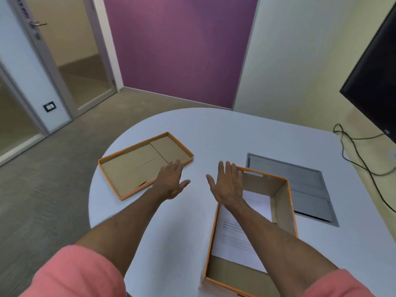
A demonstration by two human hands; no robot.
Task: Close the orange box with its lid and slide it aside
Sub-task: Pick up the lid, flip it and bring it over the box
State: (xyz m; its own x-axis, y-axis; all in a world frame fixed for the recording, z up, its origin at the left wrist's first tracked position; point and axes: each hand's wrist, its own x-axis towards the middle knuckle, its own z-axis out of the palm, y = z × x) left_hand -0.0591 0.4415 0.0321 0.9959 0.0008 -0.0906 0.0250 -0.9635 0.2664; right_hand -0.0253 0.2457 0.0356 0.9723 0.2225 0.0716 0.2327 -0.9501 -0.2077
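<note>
The orange box [288, 213] stands open on the white table at the near right, with white printed sheets [233, 239] lying inside. Its shallow lid [132, 166] lies upside down on the table to the left, brown inside with an orange rim. My left hand [171, 181] is open, fingers spread, over the lid's near right edge. My right hand [228, 183] is open too, hovering at the box's far left corner. My right forearm crosses over the box and hides part of the sheets. Neither hand holds anything.
The round white table [214, 133] holds a grey cable hatch [300, 185] just right of the box. A black monitor [372, 78] and its cables [353, 151] are at the far right. Carpet and a glass door lie to the left.
</note>
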